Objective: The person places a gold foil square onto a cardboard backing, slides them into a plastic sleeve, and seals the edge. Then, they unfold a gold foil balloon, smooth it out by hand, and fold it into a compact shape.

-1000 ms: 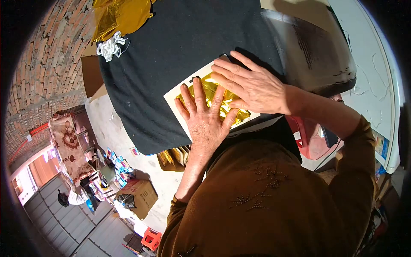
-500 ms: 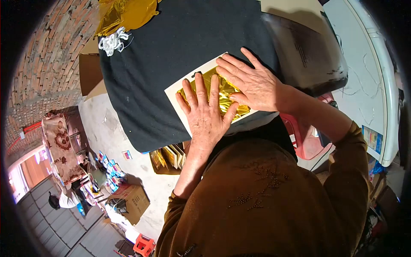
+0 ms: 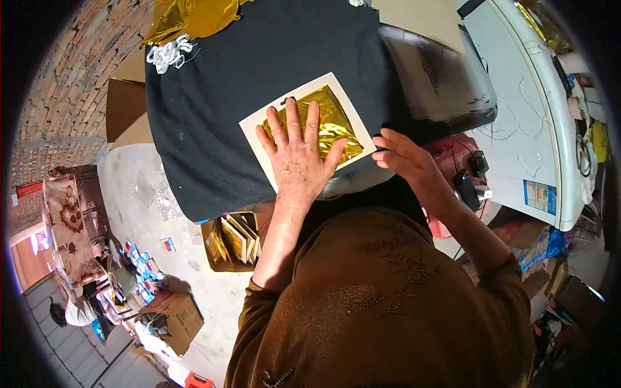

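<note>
A white-bordered card (image 3: 345, 107) with a dark slot near its far edge lies on the black cloth (image 3: 207, 123). Shiny, wrinkled gold foil (image 3: 337, 123) covers its middle. My left hand (image 3: 299, 158) rests flat on the foil with its fingers spread. Just off the card's right corner is my right hand (image 3: 411, 165), fingers extended and loosely bent, with nothing visible in them. A clear plastic edge shows under the near side of the card.
Gold foil sheeting (image 3: 194, 21) and white string (image 3: 169, 53) lie at the far left of the cloth. Below left, an open box (image 3: 217, 249) holds several gold-and-white cards. A dark plastic-covered block (image 3: 440, 84) and a white appliance (image 3: 517, 129) stand to the right.
My right hand has lifted off the foil and moved right, past the card's corner. My left hand stays flat on the foil. The whole view has shifted slightly.
</note>
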The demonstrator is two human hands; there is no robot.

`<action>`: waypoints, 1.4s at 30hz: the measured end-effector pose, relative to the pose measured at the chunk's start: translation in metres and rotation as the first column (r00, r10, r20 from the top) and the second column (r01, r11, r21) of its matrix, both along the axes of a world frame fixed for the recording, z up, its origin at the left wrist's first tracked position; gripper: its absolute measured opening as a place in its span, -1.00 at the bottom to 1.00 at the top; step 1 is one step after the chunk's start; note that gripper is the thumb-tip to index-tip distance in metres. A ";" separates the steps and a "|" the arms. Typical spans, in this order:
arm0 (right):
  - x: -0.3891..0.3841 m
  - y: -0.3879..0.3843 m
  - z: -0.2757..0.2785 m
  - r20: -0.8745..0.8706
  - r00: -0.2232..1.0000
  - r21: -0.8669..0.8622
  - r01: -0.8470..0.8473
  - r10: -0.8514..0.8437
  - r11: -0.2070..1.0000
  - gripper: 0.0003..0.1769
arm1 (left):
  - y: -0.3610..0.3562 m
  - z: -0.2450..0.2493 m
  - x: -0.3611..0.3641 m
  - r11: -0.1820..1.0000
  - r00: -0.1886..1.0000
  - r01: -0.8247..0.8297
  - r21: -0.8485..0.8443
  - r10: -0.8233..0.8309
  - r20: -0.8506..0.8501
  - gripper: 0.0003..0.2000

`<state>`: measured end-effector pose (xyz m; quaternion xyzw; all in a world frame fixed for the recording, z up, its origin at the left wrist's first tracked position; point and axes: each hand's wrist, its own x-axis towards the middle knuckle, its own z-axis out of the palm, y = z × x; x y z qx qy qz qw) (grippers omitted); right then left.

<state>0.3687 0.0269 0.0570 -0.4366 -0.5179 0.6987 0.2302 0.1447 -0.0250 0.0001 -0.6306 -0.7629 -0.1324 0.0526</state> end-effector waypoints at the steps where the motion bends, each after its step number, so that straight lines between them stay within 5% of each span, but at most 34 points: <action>1: 0.003 0.003 -0.006 -0.008 0.998 0.088 -0.057 0.058 0.994 -0.47 | 0.000 -0.001 0.000 1.000 1.000 0.001 0.009 -0.001 0.001 -0.20; 4: 0.005 0.024 -0.020 -0.067 0.990 0.102 -0.120 0.128 0.987 -0.54 | 0.001 -0.002 -0.001 0.999 1.000 0.005 0.032 -0.005 0.006 -0.20; 6: 0.002 0.031 -0.014 -0.156 0.988 -0.232 -0.046 0.009 0.972 -0.60 | 0.001 -0.001 -0.001 0.999 1.000 0.006 0.034 -0.006 0.015 -0.21; 9: -0.014 0.034 -0.015 -0.057 0.973 -0.187 -0.229 0.223 0.955 -0.66 | 0.000 0.000 -0.002 1.000 0.999 0.009 0.021 -0.010 0.042 -0.23; 12: -0.036 0.020 -0.017 0.084 0.953 0.047 -0.297 0.293 0.954 -0.61 | 0.000 -0.003 -0.003 0.999 0.999 0.013 0.034 -0.014 0.048 -0.25; 16: -0.060 0.002 -0.033 0.018 0.995 0.207 -0.104 0.103 0.973 -0.54 | -0.001 -0.004 -0.004 0.999 0.998 0.012 0.032 -0.014 0.065 -0.26; 22: -0.073 -0.008 -0.046 0.104 0.994 0.149 0.029 -0.045 0.988 -0.63 | -0.001 -0.006 -0.004 0.999 0.998 0.025 0.041 -0.028 0.058 -0.27; 25: -0.073 -0.015 -0.054 -0.091 0.989 0.085 0.123 -0.115 0.989 -0.53 | -0.003 -0.003 -0.004 0.999 0.998 0.025 0.028 -0.027 0.059 -0.30; 34: -0.064 -0.036 -0.032 -0.317 0.911 -0.229 0.196 -0.263 0.954 -0.54 | -0.008 0.009 -0.003 0.994 0.987 0.099 -0.046 -0.092 0.134 -0.36; 36: -0.056 -0.042 -0.037 -0.300 0.938 0.014 0.185 -0.172 0.983 -0.53 | -0.009 0.009 0.000 0.993 0.990 0.105 -0.061 -0.099 0.097 -0.40; 38: -0.047 -0.047 -0.042 -0.345 0.922 0.001 0.188 -0.176 0.982 -0.52 | -0.012 0.013 0.005 0.990 0.992 0.116 -0.087 -0.112 0.050 -0.42; 40: -0.040 -0.046 -0.050 -0.445 0.849 -0.273 0.176 -0.286 0.946 -0.52 | -0.016 0.023 0.009 0.983 0.992 0.124 -0.134 -0.126 -0.007 -0.43; 42: -0.036 -0.042 -0.061 -0.460 0.843 -0.282 0.158 -0.278 0.946 -0.52 | -0.015 0.029 0.010 0.980 0.988 0.127 -0.153 -0.139 -0.073 -0.42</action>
